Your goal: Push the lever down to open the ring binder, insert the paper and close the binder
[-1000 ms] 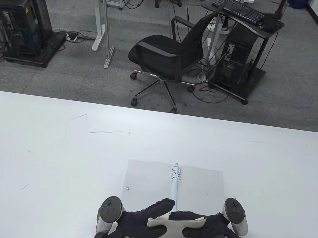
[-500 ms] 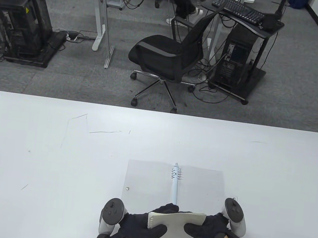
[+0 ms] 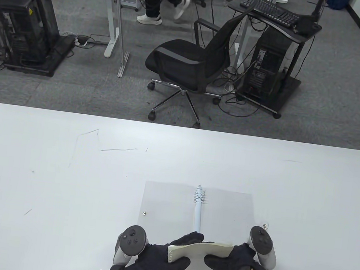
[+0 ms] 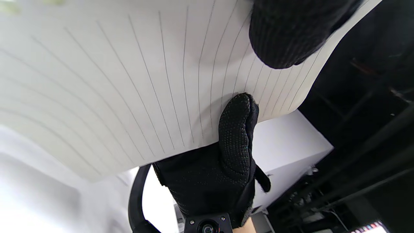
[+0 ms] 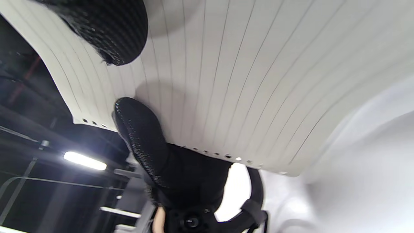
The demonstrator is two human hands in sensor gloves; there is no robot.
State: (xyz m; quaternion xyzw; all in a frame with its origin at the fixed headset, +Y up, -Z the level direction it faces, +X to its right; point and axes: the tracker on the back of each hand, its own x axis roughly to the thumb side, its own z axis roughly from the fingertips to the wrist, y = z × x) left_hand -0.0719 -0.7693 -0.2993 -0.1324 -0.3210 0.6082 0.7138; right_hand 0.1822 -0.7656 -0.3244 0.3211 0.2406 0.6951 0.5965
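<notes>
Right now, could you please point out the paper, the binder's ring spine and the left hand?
paper [image 3: 200, 249], table view, curved top surface.
ring spine [image 3: 197, 214], table view, mid bar.
left hand [image 3: 158, 260], table view, gloved back.

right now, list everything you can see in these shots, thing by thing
ring binder: 1, translucent grey covers lying open flat, white ring spine down the middle, near edge of the table
paper: 1 lined stack, off-white, punched holes along one edge, held bowed above the binder's near end
table: 1, white, faint scratches
office chair: 1, black, on the carpet beyond the table
computer towers: 2, black, floor left and right
keyboard: 1, black, on the right stand
person's legs: dark trousers, white shoes, far desk
left hand: black glove, grips the paper's left edge
right hand: black glove, grips the right edge
</notes>
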